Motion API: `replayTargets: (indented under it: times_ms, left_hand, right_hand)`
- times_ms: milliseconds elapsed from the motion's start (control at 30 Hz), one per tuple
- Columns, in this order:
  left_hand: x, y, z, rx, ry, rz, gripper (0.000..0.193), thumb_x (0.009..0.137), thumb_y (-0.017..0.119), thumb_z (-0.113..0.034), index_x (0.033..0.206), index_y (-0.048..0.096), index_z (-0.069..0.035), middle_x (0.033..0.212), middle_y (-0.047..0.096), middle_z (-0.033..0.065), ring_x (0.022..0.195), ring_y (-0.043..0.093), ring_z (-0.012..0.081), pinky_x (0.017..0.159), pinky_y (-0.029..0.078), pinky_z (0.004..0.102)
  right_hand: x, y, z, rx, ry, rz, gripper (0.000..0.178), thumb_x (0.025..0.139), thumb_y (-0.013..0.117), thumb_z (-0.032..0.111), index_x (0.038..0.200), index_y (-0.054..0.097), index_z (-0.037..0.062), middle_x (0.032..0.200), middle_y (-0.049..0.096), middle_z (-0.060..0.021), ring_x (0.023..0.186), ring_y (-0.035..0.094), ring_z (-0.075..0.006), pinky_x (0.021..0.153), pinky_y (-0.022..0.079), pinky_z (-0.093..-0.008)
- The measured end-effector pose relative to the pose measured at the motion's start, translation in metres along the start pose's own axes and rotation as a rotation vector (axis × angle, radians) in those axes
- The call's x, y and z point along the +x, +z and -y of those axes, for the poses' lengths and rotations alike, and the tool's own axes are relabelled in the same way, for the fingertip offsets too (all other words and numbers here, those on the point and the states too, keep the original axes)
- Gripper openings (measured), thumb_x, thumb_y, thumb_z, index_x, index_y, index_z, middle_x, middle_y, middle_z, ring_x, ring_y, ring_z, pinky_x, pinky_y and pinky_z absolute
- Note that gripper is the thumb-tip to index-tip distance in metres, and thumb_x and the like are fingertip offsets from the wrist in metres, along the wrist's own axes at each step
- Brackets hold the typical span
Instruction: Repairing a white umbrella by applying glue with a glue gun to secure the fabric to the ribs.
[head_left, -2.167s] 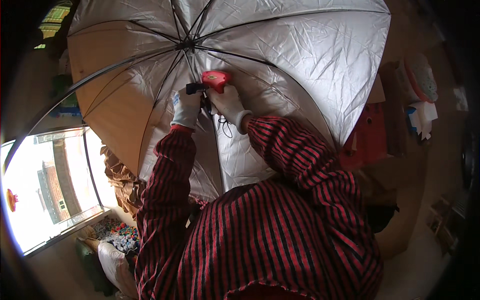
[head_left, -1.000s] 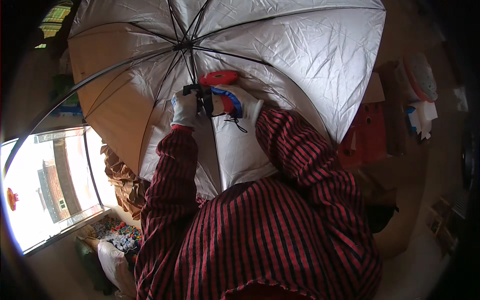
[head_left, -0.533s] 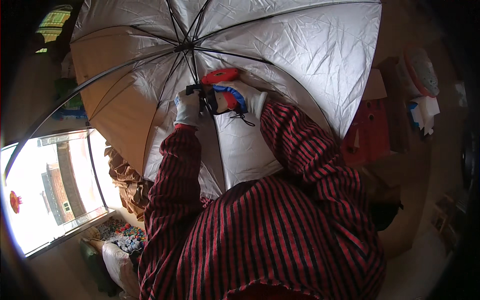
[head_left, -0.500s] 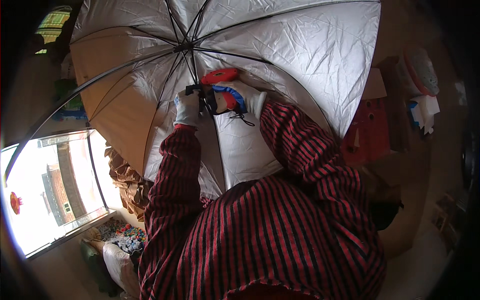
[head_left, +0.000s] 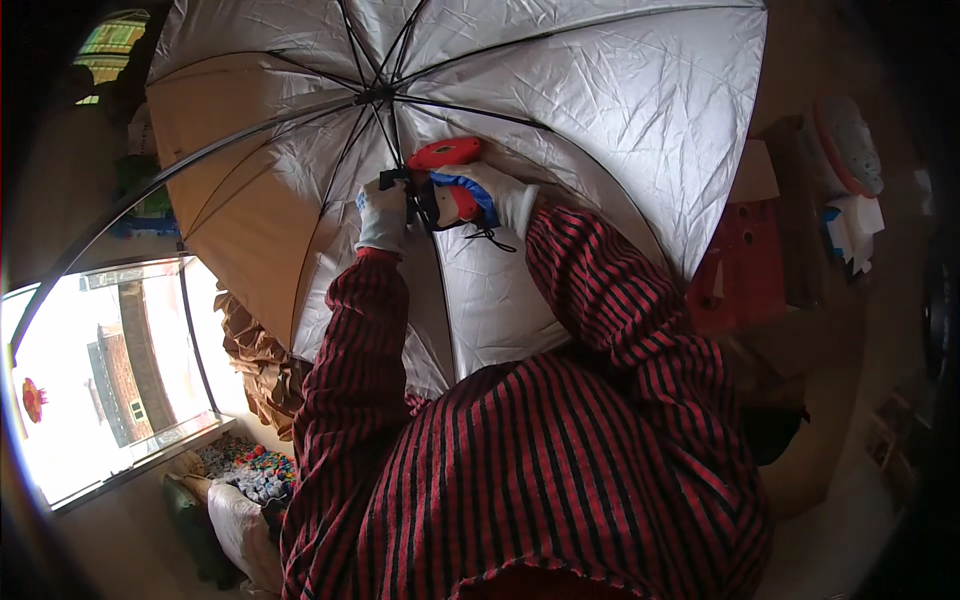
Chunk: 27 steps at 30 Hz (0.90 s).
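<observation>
An open umbrella [head_left: 600, 110] with a silvery, creased lining spreads before me, its ribs meeting at a dark hub [head_left: 375, 95]. My left hand [head_left: 383, 215], in a white glove, is closed around a black part [head_left: 392, 180] at the near end of the umbrella's shaft. Beside it, my gloved right hand [head_left: 505, 200] grips a red and blue object [head_left: 465, 203] of a kind I cannot make out. A red rounded piece [head_left: 445, 152] with a dark slot sticks out above that hand. A thin black cord [head_left: 490, 237] dangles below it. Fingertips of both hands are partly hidden.
Crumpled brown paper [head_left: 255, 360] lies by the bright window [head_left: 110, 380] at left. Below are small colourful pieces [head_left: 260, 470] and a white sack [head_left: 240, 530]. At right stand a red box [head_left: 740, 265] and a white tub [head_left: 845, 145] with a red rim.
The umbrella and both hands sit slightly further right in the picture, along with the surroundings. Both hands keep the same grip.
</observation>
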<state>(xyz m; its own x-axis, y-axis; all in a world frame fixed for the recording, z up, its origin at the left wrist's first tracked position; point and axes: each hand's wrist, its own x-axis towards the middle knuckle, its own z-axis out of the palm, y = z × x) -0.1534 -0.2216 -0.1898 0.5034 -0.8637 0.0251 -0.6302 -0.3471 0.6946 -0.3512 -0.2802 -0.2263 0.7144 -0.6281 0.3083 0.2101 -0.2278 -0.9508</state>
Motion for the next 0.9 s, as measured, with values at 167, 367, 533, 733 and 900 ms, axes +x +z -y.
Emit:
replayTargets:
  times_ms: [167,367,533,733,900]
  left_hand:
    - [0.0,0.003,-0.012,0.012,-0.073,0.099,0.019,0.083,0.059,-0.015,0.093,0.068,-0.001,0.07,0.066,0.0054,0.058,0.06,0.0121,0.048,0.045,0.0283]
    - [0.001,-0.009,0.0,0.032,0.027,0.16,0.02,0.083,0.059,-0.015,0.093,0.067,0.0,0.072,0.066,0.0071,0.06,0.061,0.0136,0.05,0.046,0.0296]
    - [-0.005,-0.011,-0.009,-0.074,-0.044,0.148,0.021,0.079,0.061,-0.017,0.085,0.067,0.002,0.066,0.065,0.0141,0.06,0.065,0.0206,0.053,0.049,0.0357]
    - [-0.014,-0.016,-0.037,-0.005,-0.077,0.124,0.02,0.079,0.062,-0.017,0.085,0.068,0.0,0.066,0.065,0.0141,0.059,0.065,0.02,0.054,0.049,0.0356]
    - [-0.011,-0.01,-0.018,-0.007,-0.051,0.154,0.021,0.081,0.062,-0.019,0.085,0.067,0.0,0.062,0.064,0.0108,0.056,0.063,0.0189,0.051,0.048,0.0342]
  right_hand:
    - [0.009,0.006,-0.02,0.274,0.046,-0.029,0.039,0.077,0.066,0.028,0.109,0.059,0.0072,0.1,0.064,-0.0099,0.097,0.062,-0.0235,0.084,0.048,-0.0325]
    - [0.017,-0.005,0.051,-0.528,0.044,0.162,0.049,0.066,0.074,0.032,0.107,0.057,0.0115,0.096,0.064,-0.014,0.095,0.062,-0.0318,0.08,0.049,-0.0367]
    - [0.012,-0.005,0.026,-0.48,-0.203,0.119,0.05,0.065,0.074,0.029,0.108,0.056,0.0132,0.096,0.064,-0.0154,0.091,0.062,-0.0359,0.075,0.05,-0.0393]
    - [0.021,0.009,-0.014,-0.16,0.119,-0.03,0.03,0.081,0.065,0.026,0.1,0.061,0.0029,0.077,0.063,-0.0015,0.068,0.062,-0.0183,0.066,0.05,-0.0301]
    - [0.021,0.025,0.023,0.608,0.735,-0.26,0.027,0.086,0.062,0.029,0.092,0.063,0.0025,0.073,0.058,0.0034,0.062,0.056,-0.0104,0.063,0.049,-0.0285]
